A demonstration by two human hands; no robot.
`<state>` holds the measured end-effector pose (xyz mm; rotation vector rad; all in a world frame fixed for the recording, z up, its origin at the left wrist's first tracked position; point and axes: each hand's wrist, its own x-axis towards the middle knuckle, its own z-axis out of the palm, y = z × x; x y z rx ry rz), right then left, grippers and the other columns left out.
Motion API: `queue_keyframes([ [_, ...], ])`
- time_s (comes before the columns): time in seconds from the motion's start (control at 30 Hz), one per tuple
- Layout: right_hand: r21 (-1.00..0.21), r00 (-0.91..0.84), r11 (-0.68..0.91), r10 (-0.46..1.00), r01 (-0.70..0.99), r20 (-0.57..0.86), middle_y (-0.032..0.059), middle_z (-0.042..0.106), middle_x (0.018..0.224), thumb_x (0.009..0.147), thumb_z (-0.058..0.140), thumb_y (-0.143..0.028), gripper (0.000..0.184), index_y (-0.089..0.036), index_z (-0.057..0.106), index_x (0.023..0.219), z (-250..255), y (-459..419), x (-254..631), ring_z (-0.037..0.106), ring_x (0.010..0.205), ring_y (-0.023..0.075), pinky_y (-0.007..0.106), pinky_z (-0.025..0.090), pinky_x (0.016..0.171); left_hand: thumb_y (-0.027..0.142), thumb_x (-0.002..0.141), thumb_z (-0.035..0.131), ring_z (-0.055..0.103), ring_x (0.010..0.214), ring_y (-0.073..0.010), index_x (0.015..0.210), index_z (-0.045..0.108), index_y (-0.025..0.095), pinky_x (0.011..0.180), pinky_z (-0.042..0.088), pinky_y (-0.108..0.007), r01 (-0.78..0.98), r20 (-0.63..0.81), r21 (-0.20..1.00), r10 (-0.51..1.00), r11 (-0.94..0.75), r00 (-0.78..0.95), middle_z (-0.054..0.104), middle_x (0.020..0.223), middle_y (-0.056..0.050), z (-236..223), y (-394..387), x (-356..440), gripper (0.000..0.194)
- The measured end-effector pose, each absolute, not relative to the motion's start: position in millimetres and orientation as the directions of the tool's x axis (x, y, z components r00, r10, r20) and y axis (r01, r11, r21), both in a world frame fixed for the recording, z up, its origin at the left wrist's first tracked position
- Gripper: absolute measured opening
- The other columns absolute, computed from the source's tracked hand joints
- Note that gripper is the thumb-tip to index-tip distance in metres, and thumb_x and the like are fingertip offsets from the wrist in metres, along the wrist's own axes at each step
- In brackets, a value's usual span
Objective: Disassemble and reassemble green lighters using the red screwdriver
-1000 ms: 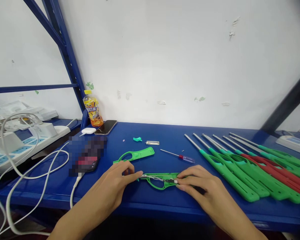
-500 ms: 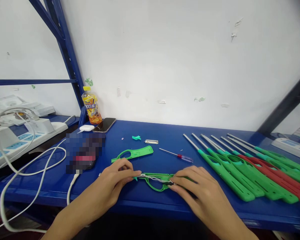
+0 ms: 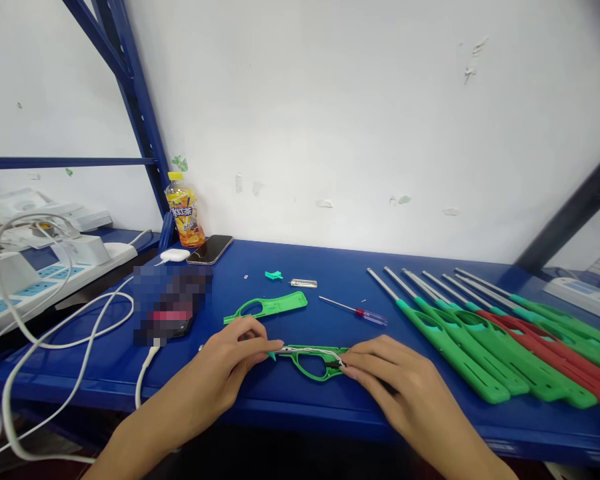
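Observation:
An opened utility lighter's green half-shell (image 3: 311, 375) lies at the table's front edge, its finger loop toward me. White wires (image 3: 310, 350) run along its upper side and bend down to a small black igniter piece (image 3: 334, 365). My left hand (image 3: 240, 350) is closed on the lighter's barrel end, thumb and fingers at the metal rod and teal collar (image 3: 271, 355). My right hand (image 3: 387, 363) pinches the black piece at the shell's right part and covers the handle end. Behind my left hand lies the other green half-shell (image 3: 283, 304).
Beyond are a teal trigger (image 3: 273, 275), a clear fuel tank (image 3: 304, 283) and a screwdriver (image 3: 353, 309). Several assembled lighters (image 3: 460, 353), green and red, lie at the right. Phones (image 3: 211, 249), a drink bottle (image 3: 184, 213), white cables (image 3: 95, 333) and a power strip (image 3: 55, 277) occupy the left.
The white wires, which sagged across the finger loop, now lie higher along the shell and curve down near my right fingertips. My left hand stays on the barrel end.

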<state>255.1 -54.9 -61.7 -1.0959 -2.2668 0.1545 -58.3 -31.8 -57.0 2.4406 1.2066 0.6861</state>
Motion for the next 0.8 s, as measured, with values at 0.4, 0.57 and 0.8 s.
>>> queue_keyframes([
  [0.4,-0.444,-0.434,0.628,0.771,0.639,0.467,0.0018,0.077,0.108,0.107,0.058,-0.021,0.023,-0.028,0.079,0.112,-64,-53,258,0.071,0.097,0.0201,0.032,0.057,0.088,0.033,0.111,0.046,0.062,0.119,-0.0228,0.132,0.068,0.033,0.106,0.052,-0.039,0.708,0.386,0.371,0.793,-0.601,0.471,0.064,0.129,-0.004,-39,-28,-56,0.031],
  [0.57,-0.468,-0.429,0.623,0.778,0.627,0.459,0.0011,0.076,0.108,0.108,0.056,-0.023,0.024,-0.030,0.078,0.113,-66,-53,259,0.070,0.097,0.0202,0.033,0.056,0.089,0.026,0.110,0.040,0.061,0.110,-0.0266,0.122,0.073,0.023,0.100,0.050,-0.046,0.778,0.344,0.119,0.761,-0.616,0.550,0.068,0.120,-0.009,-9,17,-44,0.035],
  [0.8,-0.501,-0.416,0.619,0.782,0.604,0.465,0.0008,0.075,0.107,0.108,0.057,-0.023,0.025,-0.031,0.079,0.115,-67,-52,258,0.069,0.096,0.0200,0.033,0.055,0.088,0.018,0.093,0.062,0.068,0.108,-0.0303,0.122,0.075,0.016,0.089,0.051,-0.039,0.816,0.149,-0.103,0.802,-0.569,0.579,0.074,0.118,-0.017,21,104,-17,0.032],
])
